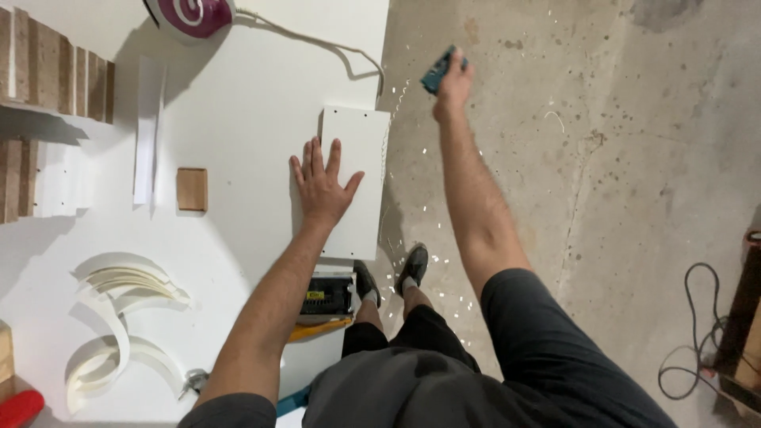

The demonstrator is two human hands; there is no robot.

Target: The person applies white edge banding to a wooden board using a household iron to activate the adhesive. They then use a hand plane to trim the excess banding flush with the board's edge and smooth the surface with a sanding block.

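My left hand (pixel 321 181) lies flat, fingers spread, on a small white rectangular panel (pixel 361 139) that rests at the right edge of the white worktable (pixel 238 103). My right hand (pixel 454 83) is stretched out over the concrete floor to the right of the table and is closed around a small teal tool (pixel 438 71). White shavings speckle the floor along the panel's right edge.
On the table lie a small wooden block (pixel 192 189), a white strip (pixel 147 135), coils of white edge banding (pixel 119 317), a purple-and-white iron (pixel 190 16) with its cord, and stacked boards (pixel 47 71) at left. A black cable (pixel 697 333) lies on the floor at right.
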